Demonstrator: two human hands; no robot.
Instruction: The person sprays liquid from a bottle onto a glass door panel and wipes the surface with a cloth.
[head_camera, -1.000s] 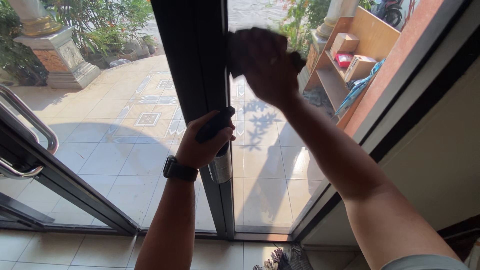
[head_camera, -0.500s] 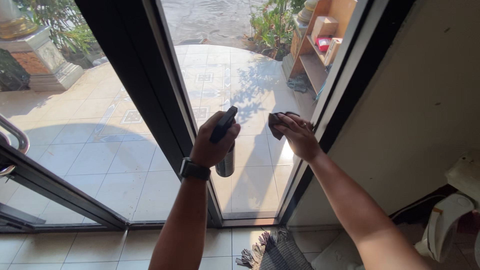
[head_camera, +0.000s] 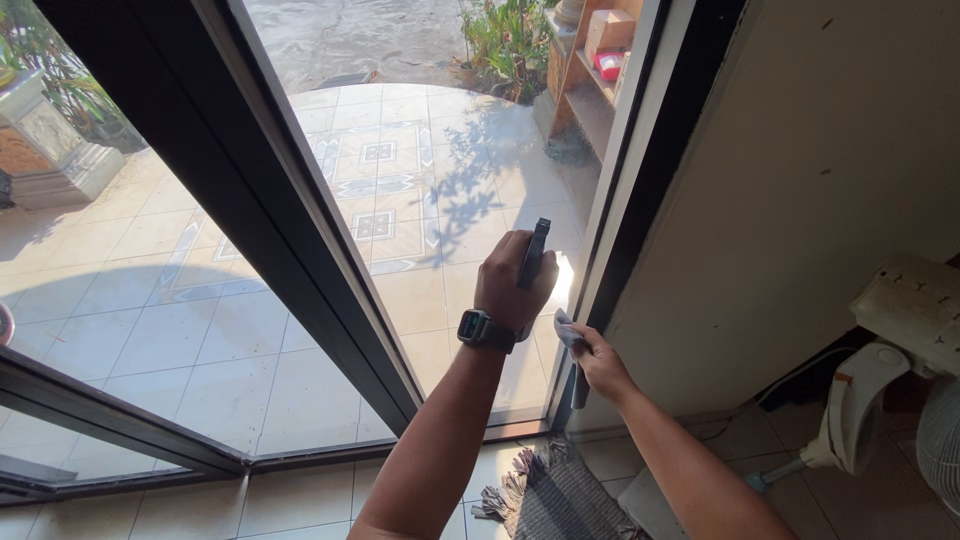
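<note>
At the centre of the frame the left hand, a watch on its wrist, has its fingers curled tight around a spray bottle, whose dark top sticks up above the knuckles; the bottle's body is hidden behind the hand. Just below and to the right, the right hand pinches a cloth with its fingers pressed together, against the lower edge of the glass pane where it meets the dark door frame. The 2 hands are close but apart. The pane is narrow, hemmed by a slanted dark bar on the left and the frame on the right. A fringed rug lies at the bottom centre, and a white fan stands at lower right beside the wall.
</note>
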